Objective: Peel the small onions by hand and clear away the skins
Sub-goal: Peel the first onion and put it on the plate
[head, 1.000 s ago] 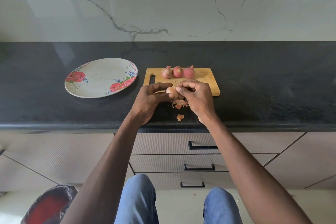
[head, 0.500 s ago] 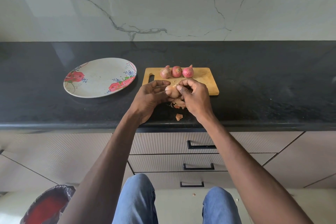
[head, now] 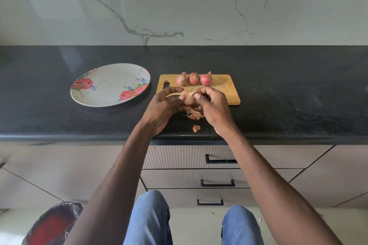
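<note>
Gripping one pale onion (head: 187,99) above the worktop (head: 298,109) edge, left hand (head: 163,109) cradling it, right hand (head: 214,107) pinching its skin, three onions (head: 194,79) on the chopping board (head: 225,87), peelings (head: 196,115) below.

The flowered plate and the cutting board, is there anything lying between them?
No. In the head view, only a narrow strip of bare black countertop separates the flowered plate from the cutting board.

A pale, part-peeled onion (head: 187,99) sits between both hands; three pink unpeeled onions (head: 194,79) line the board's far edge; papery skins (head: 196,115) lie on the counter.
</note>
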The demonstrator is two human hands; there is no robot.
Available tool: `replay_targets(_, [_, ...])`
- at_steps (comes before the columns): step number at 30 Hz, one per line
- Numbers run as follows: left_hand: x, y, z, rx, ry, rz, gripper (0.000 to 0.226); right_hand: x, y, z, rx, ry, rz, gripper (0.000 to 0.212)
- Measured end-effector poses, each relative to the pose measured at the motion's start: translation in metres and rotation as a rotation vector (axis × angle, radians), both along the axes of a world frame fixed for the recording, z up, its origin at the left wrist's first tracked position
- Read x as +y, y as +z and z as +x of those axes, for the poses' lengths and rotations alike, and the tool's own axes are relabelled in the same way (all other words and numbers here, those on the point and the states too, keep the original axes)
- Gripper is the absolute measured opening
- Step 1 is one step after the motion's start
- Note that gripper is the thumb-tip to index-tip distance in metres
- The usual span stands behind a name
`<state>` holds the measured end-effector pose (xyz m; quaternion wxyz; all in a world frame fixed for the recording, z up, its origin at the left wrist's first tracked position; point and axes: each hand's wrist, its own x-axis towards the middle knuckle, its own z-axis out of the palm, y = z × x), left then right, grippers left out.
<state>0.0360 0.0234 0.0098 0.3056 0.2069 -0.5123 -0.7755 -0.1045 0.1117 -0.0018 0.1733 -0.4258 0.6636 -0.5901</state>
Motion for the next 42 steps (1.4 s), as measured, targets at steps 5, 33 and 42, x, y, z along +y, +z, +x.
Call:
replay_targets(5, [-0.001,-0.002,-0.002,-0.05,-0.005,-0.05,0.018,-0.002,0.0,0.001,-0.01,0.024,0.022,0.009])
replay_targets(33, [0.001,0.0,0.001,-0.023,-0.043,-0.038,0.024,0.009,0.01,0.007,-0.126,0.012,-0.081,0.015])
replay_targets(42, [0.001,0.001,0.0,-0.037,-0.019,-0.032,0.024,0.006,0.006,0.002,-0.063,-0.019,-0.03,0.006])
